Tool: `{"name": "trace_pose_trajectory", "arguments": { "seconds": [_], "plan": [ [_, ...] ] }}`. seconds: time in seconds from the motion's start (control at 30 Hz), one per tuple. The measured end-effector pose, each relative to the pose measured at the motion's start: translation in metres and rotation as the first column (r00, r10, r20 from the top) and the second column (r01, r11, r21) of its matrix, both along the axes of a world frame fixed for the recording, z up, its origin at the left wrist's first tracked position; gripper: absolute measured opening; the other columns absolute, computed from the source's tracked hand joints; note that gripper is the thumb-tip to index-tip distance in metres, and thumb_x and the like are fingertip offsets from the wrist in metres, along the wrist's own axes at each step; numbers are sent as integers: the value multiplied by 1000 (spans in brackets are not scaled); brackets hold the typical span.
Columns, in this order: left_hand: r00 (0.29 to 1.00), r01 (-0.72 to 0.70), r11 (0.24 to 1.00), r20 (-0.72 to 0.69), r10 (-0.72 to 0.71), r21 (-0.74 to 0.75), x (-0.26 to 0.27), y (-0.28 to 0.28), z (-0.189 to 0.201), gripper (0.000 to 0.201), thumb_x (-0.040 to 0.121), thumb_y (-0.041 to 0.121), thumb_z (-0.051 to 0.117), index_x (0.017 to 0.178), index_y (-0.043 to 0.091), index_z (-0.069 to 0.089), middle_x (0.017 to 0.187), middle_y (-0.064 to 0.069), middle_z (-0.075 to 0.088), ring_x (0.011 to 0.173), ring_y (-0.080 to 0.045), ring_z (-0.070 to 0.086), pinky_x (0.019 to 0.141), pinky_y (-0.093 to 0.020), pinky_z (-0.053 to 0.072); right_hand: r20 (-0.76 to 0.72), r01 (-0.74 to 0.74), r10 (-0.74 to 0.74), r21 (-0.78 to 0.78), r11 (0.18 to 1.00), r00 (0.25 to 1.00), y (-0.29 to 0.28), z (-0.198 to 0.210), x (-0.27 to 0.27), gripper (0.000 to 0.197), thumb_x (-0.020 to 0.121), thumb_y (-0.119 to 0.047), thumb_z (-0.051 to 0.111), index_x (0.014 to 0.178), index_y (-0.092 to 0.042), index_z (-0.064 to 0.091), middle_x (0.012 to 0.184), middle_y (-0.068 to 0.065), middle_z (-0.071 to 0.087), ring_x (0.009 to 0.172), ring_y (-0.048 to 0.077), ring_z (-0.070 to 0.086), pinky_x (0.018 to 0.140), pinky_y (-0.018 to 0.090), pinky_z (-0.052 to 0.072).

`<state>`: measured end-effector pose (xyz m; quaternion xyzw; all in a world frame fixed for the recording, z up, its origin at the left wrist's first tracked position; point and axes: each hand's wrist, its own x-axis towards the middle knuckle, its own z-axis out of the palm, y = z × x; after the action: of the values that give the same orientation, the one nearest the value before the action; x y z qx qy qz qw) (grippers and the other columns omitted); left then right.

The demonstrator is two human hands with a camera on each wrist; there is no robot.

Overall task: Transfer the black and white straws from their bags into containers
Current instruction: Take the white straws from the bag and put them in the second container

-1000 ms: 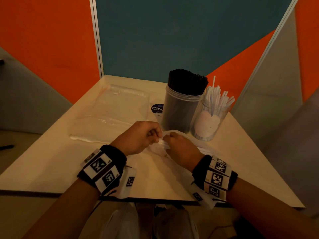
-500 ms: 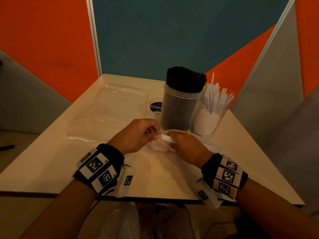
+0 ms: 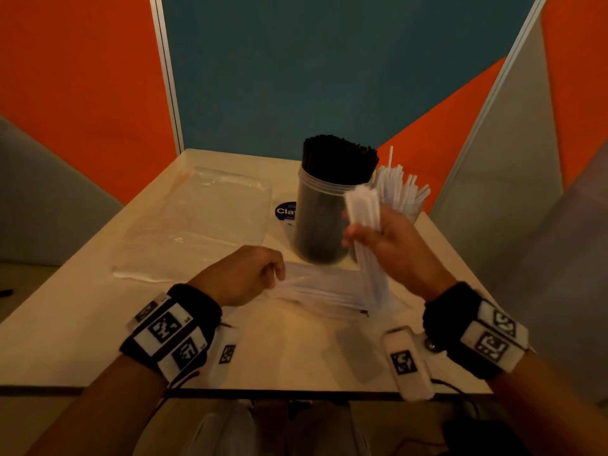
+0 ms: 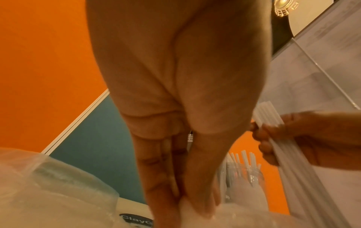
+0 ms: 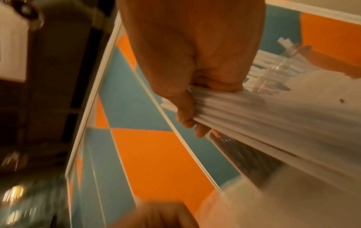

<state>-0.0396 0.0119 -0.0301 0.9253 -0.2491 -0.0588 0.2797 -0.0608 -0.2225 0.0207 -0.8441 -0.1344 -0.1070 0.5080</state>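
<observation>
My right hand point(image 3: 371, 232) grips a bundle of white straws point(image 3: 367, 225), held nearly upright in front of the two jars, its lower ends still by the clear bag point(image 3: 325, 287) on the table. The same bundle point(image 5: 244, 111) fills the right wrist view. My left hand point(image 3: 263, 274) pinches the bag's left end point(image 4: 187, 206) against the table. A clear jar point(image 3: 324, 218) packed with black straws point(image 3: 339, 156) stands behind. To its right a clear jar point(image 3: 413, 213), mostly hidden by my hand, holds white straws point(image 3: 399, 185).
An empty clear plastic bag point(image 3: 197, 225) lies flat on the left half of the pale table point(image 3: 82, 307). A round dark sticker point(image 3: 286, 210) lies beside the black-straw jar. Orange, teal and grey partition walls close in the table's back and sides.
My right hand has drawn a bundle of white straws out of the bag and lifted it up toward the jars. My left hand has stayed on the bag's end.
</observation>
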Motion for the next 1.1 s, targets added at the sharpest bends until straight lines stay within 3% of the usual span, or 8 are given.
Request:
{"name": "trace_pose_trajectory", "arguments": {
  "seconds": [0.1,0.2,0.5,0.7,0.8,0.87,0.93,1.1],
  "plan": [
    [1000,20,996,-24,-18,91,2,3,-6,27,83,-2,53,87,22,63,74,8,61,61,3,52,59,-10,38,120,-59,17,359,931,993,-24,30,11,12,91,-9,57,101,-5,54,73,3,62,66,11,62,69,25,52],
    [999,21,990,-38,-16,137,3,3,-9,27,84,-1,54,87,25,61,77,8,61,65,0,52,62,-15,40,226,-99,-46,589,802,973,-53,64,32,7,94,-2,50,94,-9,52,68,-3,61,66,15,61,68,30,53],
    [997,17,991,-83,-6,135,2,-3,-13,21,88,5,55,89,25,60,84,6,65,70,-1,56,64,-11,41,236,-51,-183,734,677,955,-105,75,109,15,94,-1,47,82,-9,50,70,2,55,67,19,60,68,35,50],
    [994,-16,994,-103,28,109,2,0,-14,19,88,6,56,90,24,62,82,5,64,71,-3,57,66,-12,42,223,48,-275,688,724,935,-116,69,127,25,91,0,47,71,-14,53,57,-6,59,62,19,56,68,37,44],
    [994,-14,995,-111,26,102,2,-1,-14,18,89,6,56,91,22,62,82,4,64,70,-3,56,65,-11,42,195,125,-281,571,811,940,-114,60,128,25,85,-2,51,69,-20,59,63,0,61,67,23,55,69,39,44],
    [992,-18,995,-122,30,102,3,-1,-14,17,90,6,55,92,22,62,83,4,64,72,-3,57,66,-12,42,164,190,-284,433,881,945,-110,50,128,15,78,-11,57,90,-18,60,84,13,60,79,26,57,68,37,47],
    [991,-20,994,-126,34,109,3,-1,-14,18,90,6,55,93,22,62,84,4,64,73,-4,57,65,-11,42,142,226,-288,343,912,947,-108,41,129,41,77,-12,63,114,-15,46,100,15,56,91,26,57,71,37,51],
    [989,-25,995,-140,39,100,3,-1,-16,18,89,5,56,93,20,64,82,5,63,70,-3,56,62,-9,40,122,240,-261,161,957,958,-102,26,125,49,87,-9,64,126,-19,35,117,3,50,107,19,51,85,32,49]
  ]
}}
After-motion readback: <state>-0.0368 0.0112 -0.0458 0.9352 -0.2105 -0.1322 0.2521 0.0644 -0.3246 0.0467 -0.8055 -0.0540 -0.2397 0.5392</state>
